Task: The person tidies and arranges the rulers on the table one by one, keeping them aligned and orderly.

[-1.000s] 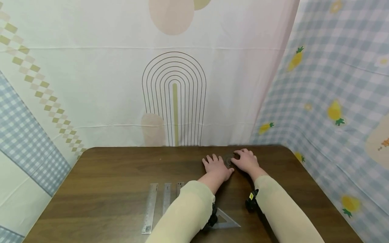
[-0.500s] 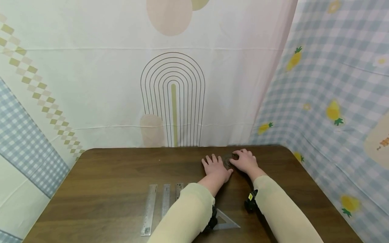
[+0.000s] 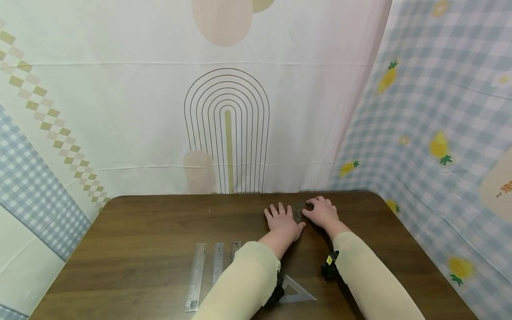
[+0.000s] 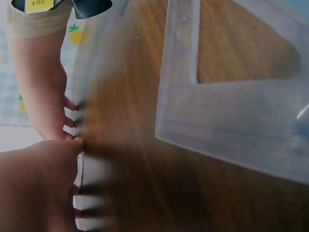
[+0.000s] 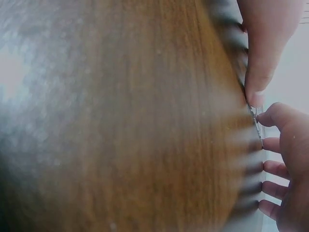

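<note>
A clear, curved flat piece that looks like a protractor (image 3: pixel 298 211) lies near the table's far edge, between the two hands. My left hand (image 3: pixel 282 221) rests on the wood at its left, fingers spread, thumb pointing toward the right hand. At its right side, my right hand (image 3: pixel 322 211) holds the piece with bent thumb and index finger. Seen from the right wrist, the right fingertips (image 5: pixel 270 167) reach down to the tabletop, and a thin clear edge shows by the thumb. A clear set square (image 4: pixel 217 108) lies beneath the left wrist.
Several clear rulers stand in a row left of the left sleeve, among them a long ruler (image 3: pixel 196 278) and a shorter ruler (image 3: pixel 218 261); the sleeve covers part of the row. Patterned cloth (image 3: pixel 312 133) hangs behind the brown table (image 3: pixel 140 249).
Both hands stay almost where they were, by the curved piece. The left hand has shifted very slightly left, and the head view has turned a little.
</note>
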